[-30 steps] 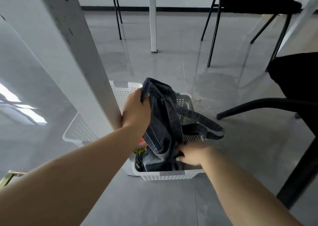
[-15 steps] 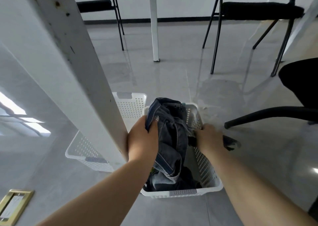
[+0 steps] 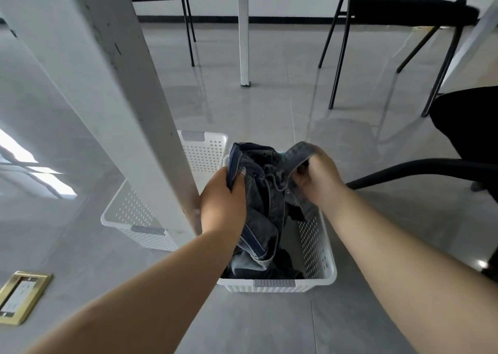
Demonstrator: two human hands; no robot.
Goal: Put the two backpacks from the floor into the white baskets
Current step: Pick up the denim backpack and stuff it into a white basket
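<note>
While bent low over the grey floor (image 3: pixel 269 326), pushing a dark denim backpack (image 3: pixel 261 200) down into the nearer white basket (image 3: pixel 319 248), beside a white table leg (image 3: pixel 126 89). Left hand (image 3: pixel 223 200) closed round the bag's upper left edge, knuckles toward the camera. Right hand (image 3: pixel 315 176) closed on a grey strap (image 3: pixel 299 151) at the bag's upper right, thumb on top. Backpack crumpled and standing on end, lower half already inside the basket, upper part bulging above the rim between the two hands. To finish well, probably best to feed the strap in over the bag's top, press the bulk straight down and toward the basket's middle, and keep fabric off the perforated right wall and rim so nothing hangs out. Some risk of the light basket sliding on the smooth floor if pushed sideways. Second white basket (image 3: pixel 204 151) just behind and to the left, partly hidden by the table leg; contents impossible to make out. Second backpack nowhere in view. Black chair legs (image 3: pixel 336 57) well beyond, brass floor socket (image 3: pixel 20 297) at the lower left.
</note>
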